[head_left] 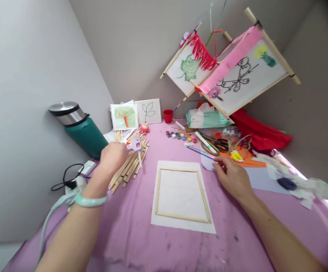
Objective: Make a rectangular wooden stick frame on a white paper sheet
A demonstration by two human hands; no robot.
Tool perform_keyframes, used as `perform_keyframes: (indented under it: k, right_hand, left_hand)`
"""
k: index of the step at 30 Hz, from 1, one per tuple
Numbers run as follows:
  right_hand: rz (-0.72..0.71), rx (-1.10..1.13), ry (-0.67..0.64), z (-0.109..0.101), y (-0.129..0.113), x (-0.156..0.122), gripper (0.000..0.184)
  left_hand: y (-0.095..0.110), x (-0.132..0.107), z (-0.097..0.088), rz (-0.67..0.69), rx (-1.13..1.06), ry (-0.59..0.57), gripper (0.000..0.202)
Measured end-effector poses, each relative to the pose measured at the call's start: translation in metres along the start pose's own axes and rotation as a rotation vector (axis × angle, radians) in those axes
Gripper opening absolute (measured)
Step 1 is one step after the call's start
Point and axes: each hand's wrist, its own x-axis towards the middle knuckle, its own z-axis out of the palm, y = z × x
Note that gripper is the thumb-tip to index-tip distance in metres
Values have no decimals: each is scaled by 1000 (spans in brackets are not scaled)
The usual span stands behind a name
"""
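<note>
My left hand (111,156) is closed around a pale purple glue gun (136,144) with a white glue stick pointing down, held over a heap of wooden sticks (128,164). My right hand (231,175) rests on the pink cloth, fingers curled, fingertips near the edge of a white paper (209,162) and a blue paintbrush (199,152). Between the hands lies a white cloth sheet (182,223) with a rectangular frame of thin sticks (158,189) laid on it.
A green flask with a steel lid (80,128) stands at the left by a power strip and cable (73,179). Behind are small drawings (124,117), a red cup (168,115), paint pots (180,135), scissors (219,143), a tissue pack (206,118), red cloth and kite-like paper lanterns (237,75).
</note>
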Motion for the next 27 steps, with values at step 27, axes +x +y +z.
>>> perform_keyframes:
  k: [27]
  right_hand:
    - [-187,1376,-540,5,-207,-34,28]
  left_hand:
    - [55,-116,-34,507,-711,607,36]
